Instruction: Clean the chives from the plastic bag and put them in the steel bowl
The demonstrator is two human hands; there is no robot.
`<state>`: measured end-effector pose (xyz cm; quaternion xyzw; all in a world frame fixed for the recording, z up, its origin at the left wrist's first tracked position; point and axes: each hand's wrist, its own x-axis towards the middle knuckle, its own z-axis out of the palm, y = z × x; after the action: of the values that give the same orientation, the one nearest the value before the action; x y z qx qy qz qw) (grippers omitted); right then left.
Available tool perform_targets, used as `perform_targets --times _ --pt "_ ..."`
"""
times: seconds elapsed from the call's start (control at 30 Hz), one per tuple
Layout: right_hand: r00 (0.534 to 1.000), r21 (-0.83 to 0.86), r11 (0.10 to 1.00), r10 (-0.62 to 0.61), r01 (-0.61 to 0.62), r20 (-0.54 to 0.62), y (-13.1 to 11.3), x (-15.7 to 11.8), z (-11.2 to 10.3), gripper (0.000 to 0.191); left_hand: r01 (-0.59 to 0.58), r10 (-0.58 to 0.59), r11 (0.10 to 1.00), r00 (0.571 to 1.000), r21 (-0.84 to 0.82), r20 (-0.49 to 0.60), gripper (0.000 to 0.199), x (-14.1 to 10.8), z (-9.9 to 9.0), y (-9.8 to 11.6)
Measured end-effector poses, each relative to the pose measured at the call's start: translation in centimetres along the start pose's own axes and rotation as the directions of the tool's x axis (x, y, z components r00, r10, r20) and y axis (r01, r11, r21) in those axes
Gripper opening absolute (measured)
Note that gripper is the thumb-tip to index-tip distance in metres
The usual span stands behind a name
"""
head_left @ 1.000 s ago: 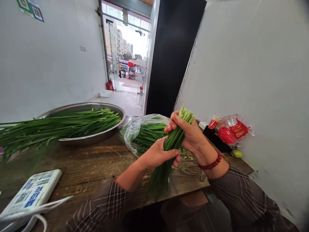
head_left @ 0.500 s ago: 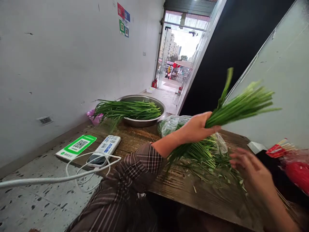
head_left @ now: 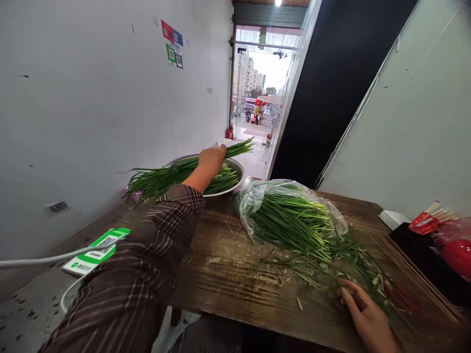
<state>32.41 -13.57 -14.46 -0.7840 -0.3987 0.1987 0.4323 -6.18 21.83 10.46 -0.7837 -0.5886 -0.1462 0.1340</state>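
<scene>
My left hand [head_left: 212,161] is wrapped round a bundle of green stalks [head_left: 239,148] above the metal basin [head_left: 241,182] at the back left. More long green stalks [head_left: 154,180] lie in the basin, their leafy ends hanging over its left rim. My right hand [head_left: 358,306] rests low at the table's front right, fingers curled but apart, with nothing visible in them, beside loose trimmings [head_left: 312,277]. Between the hands, a heap of green stalks [head_left: 290,218] lies in an open clear plastic bag [head_left: 252,201].
The wooden table [head_left: 235,289] has thin sticks [head_left: 412,269] and blurred red scissors [head_left: 403,296] on its right. A black box [head_left: 423,250] and a red bag [head_left: 458,250] stand beyond. A green code card [head_left: 97,250] and white cable [head_left: 44,261] are at left.
My left hand has carried its bundle from above the bag leftward to the basin. My right hand has come down nearer the table. The view has shifted, and the bagged stalks show fully.
</scene>
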Motion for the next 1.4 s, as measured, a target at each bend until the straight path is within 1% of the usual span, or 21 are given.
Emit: perform_targets --times 0.03,0.07,0.1,0.13,0.17,0.23,0.33,0.47,0.53,0.63,0.67,0.73,0.8,0.9,0.97,1.0,1.07,1.13,1.2,1.3,1.4 --pt "1.000 -0.030 1.000 -0.010 0.009 -0.008 0.0 0.0 0.0 0.050 0.026 -0.029 0.999 0.997 0.043 0.065 0.052 -0.1 1.4 -1.1" --pt "1.000 -0.051 0.998 -0.020 0.020 -0.011 0.0 0.0 0.0 0.049 0.037 -0.052 0.995 0.986 0.092 0.159 0.061 -0.3 2.9 -2.0" --pt "0.999 -0.063 0.998 -0.032 0.031 -0.012 -0.2 -0.1 -0.1 0.048 0.030 -0.053 0.994 0.973 0.101 0.227 0.070 -0.6 4.4 -2.7" --pt "0.999 -0.070 0.997 -0.044 0.043 -0.012 -0.3 -0.2 -0.1 0.047 0.023 -0.052 0.995 0.955 0.102 0.291 0.073 -0.9 5.8 -3.4" --pt "0.999 -0.078 0.996 -0.052 0.051 -0.013 -0.5 -0.3 -0.1 0.046 0.017 -0.051 0.995 0.936 0.100 0.348 0.072 -1.2 7.0 -3.9" --pt "0.998 -0.100 0.993 -0.066 0.064 -0.010 -0.9 -0.4 -0.2 0.045 0.011 -0.049 0.995 0.909 0.096 0.414 0.071 -1.7 8.7 -4.6" --pt "0.995 -0.113 0.989 -0.098 0.095 -0.023 -1.3 -0.5 -0.3 0.043 -0.010 -0.032 0.996 0.894 0.090 0.446 0.071 -1.6 9.4 -5.2" --pt "0.993 -0.122 0.986 -0.115 0.111 -0.025 -1.5 -0.6 -0.5 0.041 -0.065 0.024 0.994 0.909 0.084 0.417 0.063 -1.0 8.1 -4.5" --pt "0.994 -0.122 0.987 -0.105 0.103 -0.008 -1.4 -0.7 -0.5 0.042 -0.101 0.064 0.992 0.919 0.074 0.389 0.059 -1.0 7.3 -3.3" --pt "0.993 -0.117 0.986 -0.115 0.115 0.009 -1.0 -0.8 -0.4 0.042 -0.177 0.154 0.984 0.929 0.036 0.336 0.056 -1.7 5.9 -0.1" --pt "0.992 -0.124 0.985 -0.122 0.123 0.017 -0.8 -0.8 -0.4 0.043 -0.210 0.195 0.978 0.932 0.016 0.306 0.054 -2.1 5.3 1.2" --pt "0.990 -0.138 0.980 -0.137 0.140 0.033 -0.4 -0.7 -0.4 0.043 -0.294 0.299 0.954 0.935 -0.057 0.190 0.049 -3.2 4.2 4.2" --pt "0.988 -0.148 0.977 -0.151 0.155 0.037 -0.3 -0.5 -0.4 0.043 -0.385 0.398 0.913 0.914 -0.136 0.084 0.047 -4.8 3.3 7.4" --pt "0.987 -0.143 0.977 -0.160 0.160 0.017 -0.6 -0.4 -0.4 0.043 -0.521 0.525 0.808 0.848 -0.276 -0.067 0.045 -7.5 3.0 12.0" --pt "0.987 -0.107 0.981 -0.162 0.162 0.013 -1.2 -0.6 -0.3 0.043 -0.568 0.560 0.722 0.815 -0.396 -0.148 0.041 -9.3 3.7 14.5" --pt "0.987 -0.077 0.984 -0.162 0.163 0.012 -1.6 -0.7 -0.2 0.043 -0.573 0.559 0.681 0.809 -0.456 -0.180 0.039 -10.1 4.3 15.5" --pt "0.985 -0.015 0.985 -0.172 0.173 0.012 -2.2 -0.8 0.0 0.042 -0.549 0.530 0.611 0.819 -0.570 -0.221 0.036 -11.3 5.8 17.0" --pt "0.981 0.014 0.981 -0.193 0.193 -0.003 -2.5 -0.7 0.1 0.039 -0.498 0.469 0.573 0.850 -0.651 -0.239 0.034 -11.9 7.6 17.8" --pt "0.980 0.027 0.979 -0.199 0.200 -0.026 -2.6 -0.6 0.2 0.038 -0.479 0.437 0.566 0.864 -0.671 -0.249 0.034 -12.2 9.4 18.2" --pt "0.977 0.040 0.977 -0.206 0.208 -0.056 -2.8 -0.5 0.4 0.035 -0.525 0.482 0.582 0.838 -0.621 -0.257 0.040 -12.8 12.0 18.2" --pt "0.976 0.053 0.976 -0.210 0.213 -0.056 -3.0 -0.6 0.4 0.032 -0.567 0.532 0.618 0.812 -0.545 -0.242 0.047 -13.6 13.7 17.7"
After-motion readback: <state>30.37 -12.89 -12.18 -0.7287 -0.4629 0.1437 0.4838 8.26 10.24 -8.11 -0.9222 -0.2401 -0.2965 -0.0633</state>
